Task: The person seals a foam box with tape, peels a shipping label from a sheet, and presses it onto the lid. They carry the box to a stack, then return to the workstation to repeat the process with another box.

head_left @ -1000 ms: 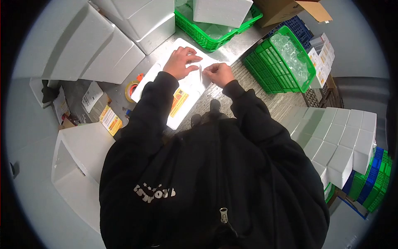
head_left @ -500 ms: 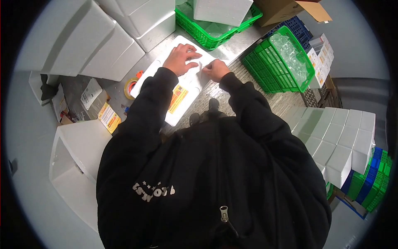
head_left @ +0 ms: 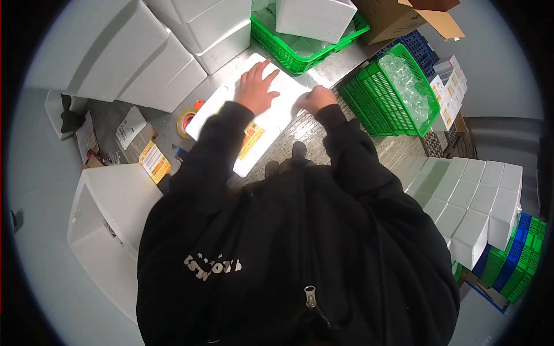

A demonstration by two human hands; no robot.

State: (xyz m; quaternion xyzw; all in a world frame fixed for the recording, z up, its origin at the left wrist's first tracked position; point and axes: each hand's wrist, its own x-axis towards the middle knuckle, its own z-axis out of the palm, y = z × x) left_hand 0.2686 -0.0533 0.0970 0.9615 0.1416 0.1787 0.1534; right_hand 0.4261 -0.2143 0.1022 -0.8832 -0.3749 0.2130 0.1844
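My left hand point(head_left: 258, 89) lies with spread fingers on a white foam box lid point(head_left: 283, 118), near its far end. My right hand point(head_left: 317, 100) is at the lid's right edge, fingers curled in; whatever they grip is too small to make out. An orange and yellow label point(head_left: 251, 140) is on the lid, just beyond my left sleeve. To the left of the lid lies a roll of tape point(head_left: 186, 122) on the metal table point(head_left: 164, 128).
Beyond the lid stands a green basket point(head_left: 300, 64) with a foam box point(head_left: 314, 20) on it. A second green basket point(head_left: 384, 106) with clear plastic is at the right. Foam boxes point(head_left: 164, 75) stand at the left; more point(head_left: 470, 196) are stacked at the right.
My right hand has moved right, away from my left hand, to the lid's edge. The fingers of my left hand are now spread flatter. The view has shifted slightly.
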